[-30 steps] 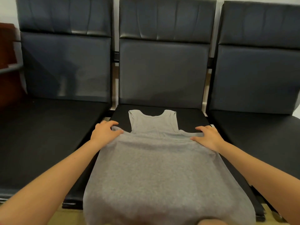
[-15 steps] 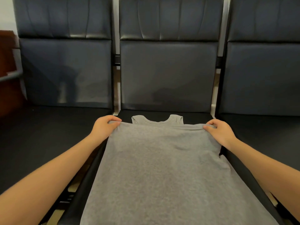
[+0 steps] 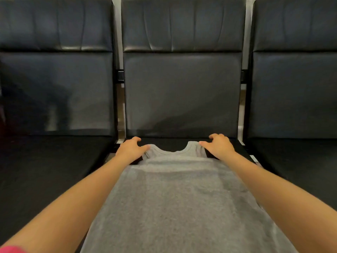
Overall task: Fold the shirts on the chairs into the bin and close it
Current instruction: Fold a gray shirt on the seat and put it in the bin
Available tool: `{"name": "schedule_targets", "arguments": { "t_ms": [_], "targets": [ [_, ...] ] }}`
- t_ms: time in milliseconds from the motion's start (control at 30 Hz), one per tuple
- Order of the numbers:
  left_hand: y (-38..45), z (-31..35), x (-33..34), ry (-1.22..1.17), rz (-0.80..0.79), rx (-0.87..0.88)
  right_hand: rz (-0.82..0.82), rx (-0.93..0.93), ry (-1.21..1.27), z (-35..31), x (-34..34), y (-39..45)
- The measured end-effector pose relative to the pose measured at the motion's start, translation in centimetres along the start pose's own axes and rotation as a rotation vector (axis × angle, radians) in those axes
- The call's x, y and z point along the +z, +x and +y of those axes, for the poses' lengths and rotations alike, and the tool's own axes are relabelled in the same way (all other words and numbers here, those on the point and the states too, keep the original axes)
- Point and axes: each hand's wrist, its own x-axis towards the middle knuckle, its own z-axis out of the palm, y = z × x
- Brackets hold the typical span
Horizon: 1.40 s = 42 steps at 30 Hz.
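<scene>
- I see a gray shirt (image 3: 182, 201) with no sleeves lying flat on the seat of the middle chair (image 3: 182, 92).
- The shirt runs from near the chair's back down to the bottom edge of my view, and its low end is cut off there.
- The neck hole of the shirt points at the chair's back, and the two shoulder straps lie close in front of that back.
- A soft line crosses the shirt a little below the neck. I cannot tell if it is a fold.
- My left hand (image 3: 130, 148) rests on the seat by the shirt's left strap. Its fingers are spread and bent a little, and the thumb touches the strap's edge. It grips nothing that I can see.
- My right hand (image 3: 218, 146) lies at the shirt's right strap. Its fingers are loose and bent a little, and the thumb lies on the strap. I see no pinch on the cloth.
- Both of my bare arms reach along the sides of the shirt, one on each side.
- The left chair (image 3: 54, 88) stands just beside the middle chair, and the right chair (image 3: 295, 92) stands just beside it on the other side.
- All three chairs are black and shiny.
- A bit of pink sleeve (image 3: 11, 250) shows at the bottom corner, far left of the shirt.
</scene>
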Motion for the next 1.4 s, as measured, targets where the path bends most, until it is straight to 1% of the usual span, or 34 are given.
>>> {"name": "schedule_targets", "arguments": {
  "t_ms": [67,133,200,267,333,400,467,500,567,633,733,867,933,967,1033,1067,1100,1133,1200,1267,1333,1400],
  "targets": [
    [0.8,0.4,1.4,0.058,0.026,0.019,-0.015,0.045,-0.128,-0.8,1.8,0.6],
    [1.4,0.9,2.5,-0.001,0.088,0.058,0.019,0.012,-0.129,-1.1,3.2,1.3],
    [1.8,1.6,2.7,-0.100,0.129,0.083,0.036,-0.033,-0.015,-1.3,3.7,2.3],
    [2.8,2.5,1.7,-0.196,0.191,0.115,0.059,-0.034,0.135,-1.6,3.0,3.4],
    [3.9,3.7,-0.5,-0.313,0.273,0.114,0.161,-0.034,0.280,-2.1,1.2,4.6],
    [4.7,5.1,-3.0,-0.450,0.333,0.109,0.236,-0.030,0.513,-2.8,-1.2,5.4],
    [4.6,6.6,-5.4,-0.562,0.374,0.145,0.234,-0.048,0.749,-3.6,-3.6,5.5],
    [4.2,7.2,-6.4,-0.594,0.392,0.169,0.223,-0.068,0.818,-4.0,-4.7,5.2],
    [2.7,7.9,-7.9,-0.611,0.403,0.214,0.197,-0.111,0.870,-4.5,-6.6,3.8],
    [0.5,8.0,-8.7,-0.595,0.382,0.267,0.177,-0.165,0.878,-4.7,-8.2,1.5],
    [-3.7,7.5,-9.3,-0.564,0.313,0.339,0.127,-0.239,0.846,-4.0,-9.8,-2.8],
    [-10.4,5.1,-9.1,-0.444,0.177,0.445,0.014,-0.351,0.691,-1.6,-10.0,-9.8],
    [-13.5,2.7,-8.1,-0.299,-0.002,0.492,-0.086,-0.382,0.584,0.4,-9.1,-13.0],
    [-14.9,1.4,-7.6,-0.192,-0.143,0.488,-0.183,-0.381,0.487,1.5,-8.5,-14.3],
    [-16.9,-0.5,-6.8,0.018,-0.439,0.422,-0.421,-0.361,0.261,3.3,-7.2,-16.2],
    [-17.5,-1.2,-6.5,0.083,-0.522,0.389,-0.484,-0.341,0.185,4.0,-6.5,-16.6],
    [-17.7,-1.4,-6.4,0.111,-0.538,0.372,-0.478,-0.318,0.165,4.4,-6.0,-16.5],
    [-17.4,-1.4,-6.4,0.116,-0.498,0.363,-0.415,-0.288,0.187,4.5,-5.6,-16.1],
    [-16.0,-0.9,-6.1,0.122,-0.345,0.368,-0.231,-0.220,0.255,4.1,-5.2,-14.5],
    [-14.1,-0.6,-5.4,0.144,-0.241,0.332,-0.094,-0.174,0.254,3.4,-4.5,-12.4],
    [-12.1,-0.7,-4.3,0.183,-0.179,0.280,-0.008,-0.136,0.267,2.8,-3.5,-10.2],
    [-10.6,-1.0,-3.0,0.172,-0.117,0.220,0.040,-0.108,0.298,1.9,-2.4,-8.3]
  ]
}}
